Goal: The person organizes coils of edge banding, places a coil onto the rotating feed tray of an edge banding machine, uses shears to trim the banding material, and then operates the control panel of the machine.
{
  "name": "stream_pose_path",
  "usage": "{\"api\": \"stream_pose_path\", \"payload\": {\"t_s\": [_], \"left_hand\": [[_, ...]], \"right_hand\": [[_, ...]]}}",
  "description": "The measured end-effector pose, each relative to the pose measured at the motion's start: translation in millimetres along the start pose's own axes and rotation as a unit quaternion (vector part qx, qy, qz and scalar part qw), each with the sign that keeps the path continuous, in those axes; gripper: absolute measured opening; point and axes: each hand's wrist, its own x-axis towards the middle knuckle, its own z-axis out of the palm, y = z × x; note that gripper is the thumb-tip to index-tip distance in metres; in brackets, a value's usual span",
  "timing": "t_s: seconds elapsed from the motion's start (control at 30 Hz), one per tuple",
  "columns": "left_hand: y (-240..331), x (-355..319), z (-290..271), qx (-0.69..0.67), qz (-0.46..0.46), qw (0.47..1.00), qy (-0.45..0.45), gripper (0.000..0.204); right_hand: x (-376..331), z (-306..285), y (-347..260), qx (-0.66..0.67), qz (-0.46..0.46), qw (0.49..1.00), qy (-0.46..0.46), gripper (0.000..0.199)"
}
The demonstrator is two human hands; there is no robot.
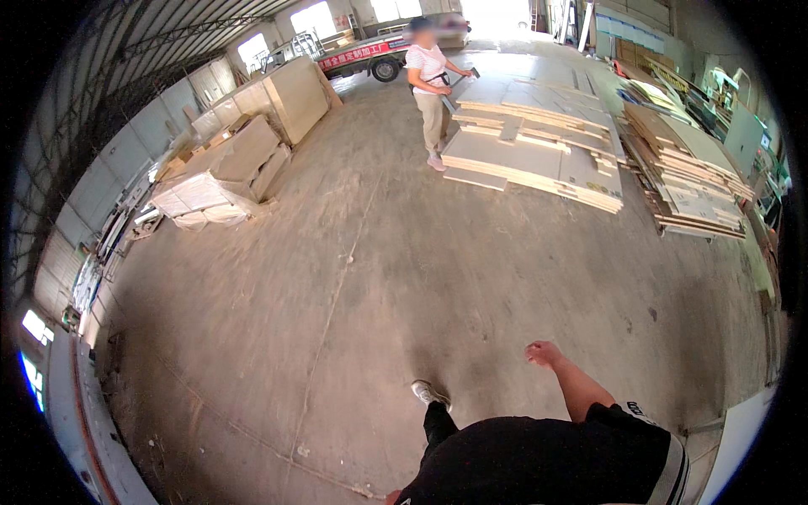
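Observation:
My right hand (544,353) hangs in front of my body over the concrete floor, its fingers curled in with nothing seen in them. It touches nothing; bare floor lies below it. Only a sliver of my left hand (393,497) shows at the lower edge, beside my black shirt (539,459), so its fingers are hidden. One foot in a light shoe (431,394) is stretched forward on the floor. Ahead stands a wide stack of pale boards (513,156), well out of reach of both hands.
A person (431,76) in a striped top stands at the board stack holding a dark tool (473,74). Wrapped panel stacks (223,172) stand at the left. More sheets (690,172) lie along the right. A flatbed truck (362,57) is parked at the back.

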Motion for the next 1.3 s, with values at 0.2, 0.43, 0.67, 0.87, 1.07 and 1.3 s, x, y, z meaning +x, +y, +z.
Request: {"api": "stream_pose_path", "payload": {"t_s": [0.2, 0.43, 0.67, 0.87, 1.07, 1.3], "left_hand": [[-8.5, 163.3, -116.0, 0.26, 0.239, 0.932, 0.086, 0.03], [130.2, 429.6, -440.0, 0.092, 0.243, 0.963, 0.078, 0.029], [331.2, 593.7, -600.4, -0.289, 0.129, 0.948, 0.007, 0.034], [271.7, 695.8, -662.9, 0.072, 0.259, 0.963, -0.02, 0.031], [287.0, 766.9, -707.0, 0.057, 0.13, 0.99, -0.01, 0.037], [401.7, 971.1, -829.2, 0.094, 0.113, 0.988, -0.042, 0.038]], "right_hand": [[128.5, 7.3, -3.1, -0.18, -0.046, 0.979, -0.084, 0.039], [187.9, 78.5, -57.7, -0.072, -0.069, 0.982, -0.159, 0.036], [319.4, 81.3, -114.0, -0.175, 0.117, 0.973, -0.097, 0.039], [571.3, 61.4, -304.6, -0.085, 0.156, 0.983, -0.035, 0.048], [760.7, -33.4, -526.1, 0.026, 0.009, 0.999, 0.019, 0.035], [918.1, -95.4, -609.6, -0.073, 0.104, 0.988, 0.089, 0.033]]}}
